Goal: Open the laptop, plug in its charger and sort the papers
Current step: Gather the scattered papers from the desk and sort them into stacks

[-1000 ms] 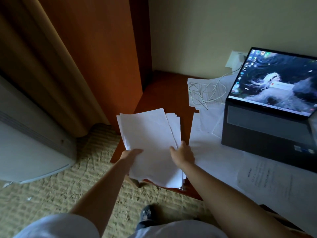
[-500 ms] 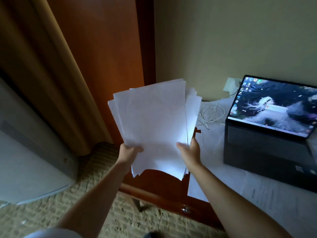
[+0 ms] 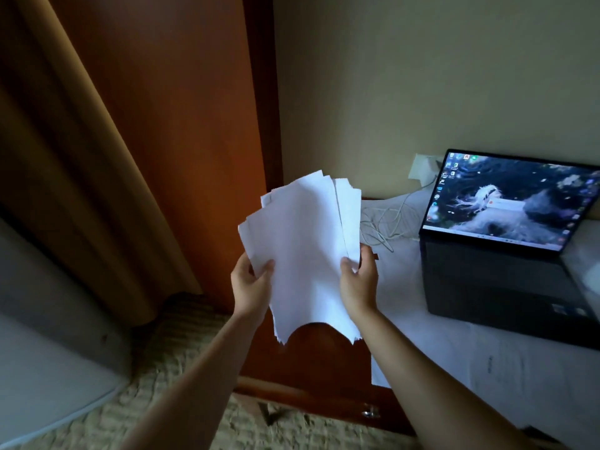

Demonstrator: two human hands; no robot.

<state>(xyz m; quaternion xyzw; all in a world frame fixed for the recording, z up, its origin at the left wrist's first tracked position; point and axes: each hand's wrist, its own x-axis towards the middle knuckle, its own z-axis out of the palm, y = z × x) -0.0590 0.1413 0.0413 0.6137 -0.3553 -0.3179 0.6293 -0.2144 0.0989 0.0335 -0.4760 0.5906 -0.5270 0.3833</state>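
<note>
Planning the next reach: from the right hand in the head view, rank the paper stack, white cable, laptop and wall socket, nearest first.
1. Paper stack: in the right hand's grip, left side.
2. White cable: coiled on the desk, just beyond.
3. Laptop: open, to the right.
4. Wall socket: on the wall behind.
</note>
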